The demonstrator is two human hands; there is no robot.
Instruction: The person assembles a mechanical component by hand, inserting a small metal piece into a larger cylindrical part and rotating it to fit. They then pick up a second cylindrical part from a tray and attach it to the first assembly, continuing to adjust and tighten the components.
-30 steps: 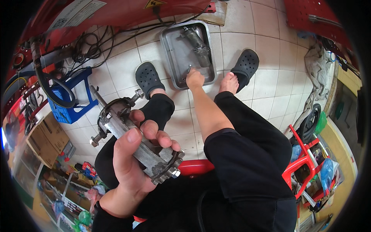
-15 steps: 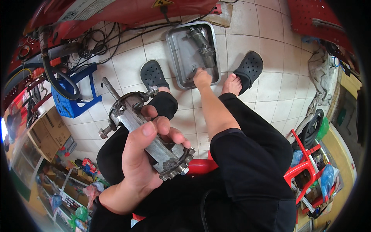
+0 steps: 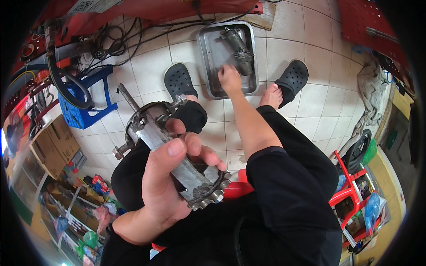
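Observation:
My left hand grips a worn metal machine part. This metal machine part has a flat-sided body, a round flange with bolts and a thin rod at its far end, and several bolt heads at its near end. It is held above my left thigh, tilted. My right hand reaches down into a shallow metal tray on the floor, fingers curled downward near its bottom; the fingertips are hidden. Beside that hand, a dark greasy cylindrical metal part lies slanted in the tray.
The tray stands between my feet in black clogs on white tiles. Left of them is a blue plastic stool, with black cables beyond it. A red machine borders the far side. A red stool stands at the right.
My right hand has shifted slightly left within the tray and its fingers are curled more. The whole view has moved a little. My left hand keeps its grip on the metal part.

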